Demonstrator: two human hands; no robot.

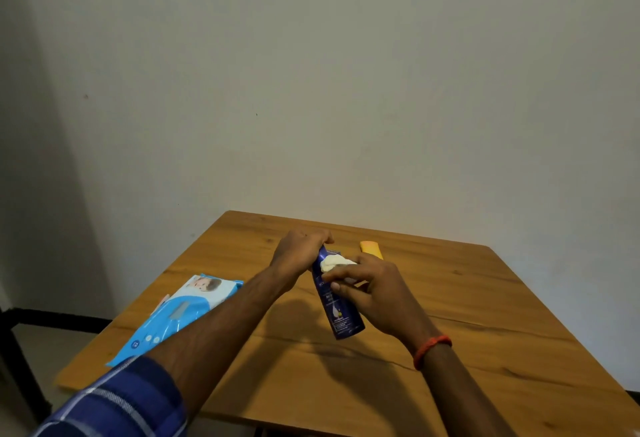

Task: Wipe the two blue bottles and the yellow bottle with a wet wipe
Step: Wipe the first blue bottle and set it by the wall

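A dark blue bottle (341,312) is held tilted above the wooden table (485,332), its base towards me. My left hand (298,251) grips its top end. My right hand (367,289) pinches a crumpled white wet wipe (334,262) against the bottle's upper side. A yellow bottle (371,248) lies on the table just behind my right hand, partly hidden by it. A second blue bottle is not in sight.
A blue and white pack of wet wipes (180,315) lies flat near the table's left edge. A plain wall stands right behind the table's far edge. An orange band circles my right wrist (433,350).
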